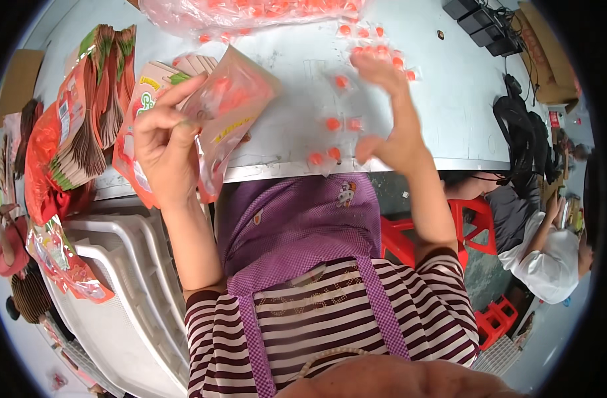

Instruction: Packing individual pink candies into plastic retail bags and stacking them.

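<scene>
My left hand pinches the edge of a printed plastic pouch, which is tilted above the table's near edge. Red pieces show through its clear part. To the right, my right hand is raised with thumb and fingers wide apart and nothing between them; it is slightly blurred. Several small clear packets, each with a round red piece, lie just left of it. Another cluster of such packets lies by its fingertips. A stack of flat printed pouches sits behind my left hand.
A large clear bag of red pieces lies at the table's far side. Bundled pouches stand at the left, above white plastic trays. Black boxes with cables are at the far right. A red stool and another person are at the right.
</scene>
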Tool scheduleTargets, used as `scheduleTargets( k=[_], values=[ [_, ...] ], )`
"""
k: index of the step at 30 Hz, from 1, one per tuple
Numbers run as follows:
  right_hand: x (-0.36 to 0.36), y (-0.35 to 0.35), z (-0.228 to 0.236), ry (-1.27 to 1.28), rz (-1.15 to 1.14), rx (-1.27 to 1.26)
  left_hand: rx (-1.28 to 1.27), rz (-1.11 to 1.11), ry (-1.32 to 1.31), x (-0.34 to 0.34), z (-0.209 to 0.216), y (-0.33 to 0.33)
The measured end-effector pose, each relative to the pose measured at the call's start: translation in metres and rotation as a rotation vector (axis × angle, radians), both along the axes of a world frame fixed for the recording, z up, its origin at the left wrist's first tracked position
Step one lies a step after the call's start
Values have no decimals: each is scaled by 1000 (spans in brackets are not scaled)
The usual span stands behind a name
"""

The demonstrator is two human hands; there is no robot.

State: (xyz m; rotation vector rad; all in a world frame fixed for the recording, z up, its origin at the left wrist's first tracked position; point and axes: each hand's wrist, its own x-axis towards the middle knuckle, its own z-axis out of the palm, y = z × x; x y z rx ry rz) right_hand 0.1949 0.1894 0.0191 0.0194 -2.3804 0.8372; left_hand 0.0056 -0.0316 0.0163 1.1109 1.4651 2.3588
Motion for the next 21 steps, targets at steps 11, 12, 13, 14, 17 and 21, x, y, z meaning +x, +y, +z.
scheduleTargets(
  k=[11,12,13,14,17,21],
  values=[
    [1,-45,-69,-382,-349,205,-118,-11,112,19,8,-10],
    [-3,-42,-70,-366,-333,203,-132,-22,91,20,8,-12],
    [-10,-37,-71,-361,-340,202,-131,-28,97,18,7,-11],
    [-16,-31,-73,-330,-329,229,-126,5,118,20,7,-13],
    [-20,-27,-74,-312,-269,205,-121,42,147,22,9,-17],
    [-22,-41,-62,-341,-95,248,-153,52,79,27,16,-24]
  ],
)
